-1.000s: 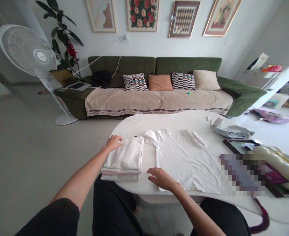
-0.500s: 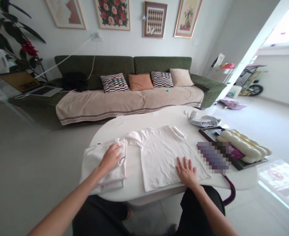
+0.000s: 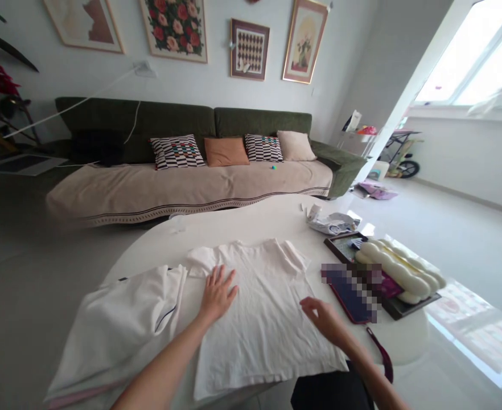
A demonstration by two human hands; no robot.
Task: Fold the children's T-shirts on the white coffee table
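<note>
A white T-shirt (image 3: 259, 313) lies spread out on the table, its neck end away from me and its hem at the near edge. My left hand (image 3: 218, 294) rests flat on its upper left part below the sleeve, fingers spread. At the shirt's right side, my right hand (image 3: 324, 320) has its fingers curled together on the side edge of the cloth; the fingertips are partly hidden. Left of the shirt lies a pile of folded white clothes (image 3: 123, 324) with a dark curved line on the top piece.
The white table (image 3: 217, 222) has rounded edges. On its right are a phone (image 3: 351, 293) with a strap, a dark tray (image 3: 400, 310) holding a puffy cream-coloured item (image 3: 400, 267), and a crumpled plastic bag (image 3: 332, 221). A green sofa (image 3: 263, 122) stands behind.
My left hand has moved from the folded pile onto the T-shirt. My right hand has gone from lying flat to curled at the shirt's side. The view has shifted.
</note>
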